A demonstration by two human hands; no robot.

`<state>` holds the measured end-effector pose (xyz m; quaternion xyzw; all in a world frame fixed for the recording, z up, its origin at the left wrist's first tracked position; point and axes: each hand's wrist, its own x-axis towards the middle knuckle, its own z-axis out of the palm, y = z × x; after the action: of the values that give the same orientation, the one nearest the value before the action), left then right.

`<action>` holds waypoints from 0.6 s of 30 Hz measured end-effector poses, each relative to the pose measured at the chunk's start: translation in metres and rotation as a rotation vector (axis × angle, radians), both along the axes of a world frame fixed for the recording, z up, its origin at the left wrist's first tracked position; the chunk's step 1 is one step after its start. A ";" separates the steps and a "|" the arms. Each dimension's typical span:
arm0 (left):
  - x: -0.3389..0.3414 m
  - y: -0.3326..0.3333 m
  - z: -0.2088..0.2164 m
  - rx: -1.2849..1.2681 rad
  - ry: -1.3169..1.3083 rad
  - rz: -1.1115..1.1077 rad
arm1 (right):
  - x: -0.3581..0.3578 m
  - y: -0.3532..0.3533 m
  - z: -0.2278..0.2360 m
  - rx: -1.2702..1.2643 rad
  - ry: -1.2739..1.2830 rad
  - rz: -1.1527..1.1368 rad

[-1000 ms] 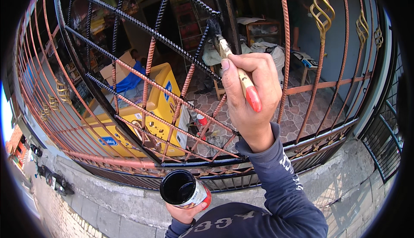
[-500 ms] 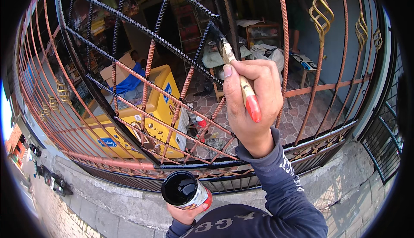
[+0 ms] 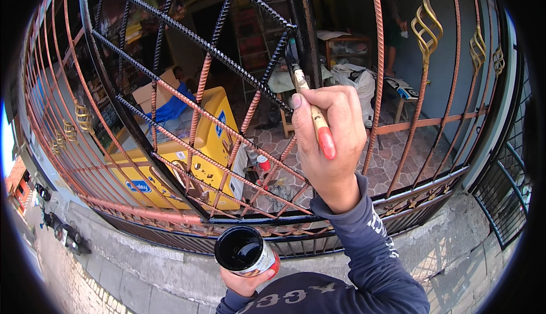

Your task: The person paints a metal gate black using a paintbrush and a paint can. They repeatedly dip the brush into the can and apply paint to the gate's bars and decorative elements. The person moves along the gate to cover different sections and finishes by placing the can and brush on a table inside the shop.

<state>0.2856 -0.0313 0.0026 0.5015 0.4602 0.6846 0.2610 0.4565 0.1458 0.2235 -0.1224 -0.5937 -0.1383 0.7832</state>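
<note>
My right hand (image 3: 335,135) grips a paintbrush (image 3: 320,122) with a worn pale handle and red end. Its dark bristles point up and away, at the black upright bar (image 3: 309,27) of the metal gate; whether they touch it I cannot tell. Left of the brush, ribbed diagonal rods (image 3: 187,34) are glossy black, while lower ones (image 3: 250,109) are still bare reddish brown. Low in front of me, my left hand (image 3: 244,281) wraps round a small open can (image 3: 263,261) of black paint. The can stands upright, tipped slightly, with paint on its inner wall.
Behind the bars stand a yellow chest freezer (image 3: 210,143), a wooden table and a white bag (image 3: 364,86). Another person's leg (image 3: 391,55) shows at the back right. Twisted gold ornaments (image 3: 426,30) sit on the right-hand bars. A motorcycle (image 3: 62,231) is parked at far left.
My right hand has shifted slightly down, and the brush now stands a little steeper beside the upright bar. The can in my left hand has barely moved.
</note>
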 end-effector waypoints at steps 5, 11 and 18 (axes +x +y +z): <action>-0.001 -0.002 -0.001 0.012 -0.044 -0.033 | -0.003 -0.004 0.000 0.084 0.068 -0.053; -0.006 -0.007 -0.001 -0.001 -0.004 -0.033 | -0.004 -0.009 -0.005 0.036 0.056 0.030; -0.015 -0.014 -0.002 -0.006 0.005 -0.015 | 0.018 -0.018 -0.027 -0.178 0.026 0.117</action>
<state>0.2703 -0.0457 0.0005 0.5059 0.4590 0.6800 0.2665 0.4741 0.1274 0.1968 -0.1584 -0.5996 -0.0373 0.7836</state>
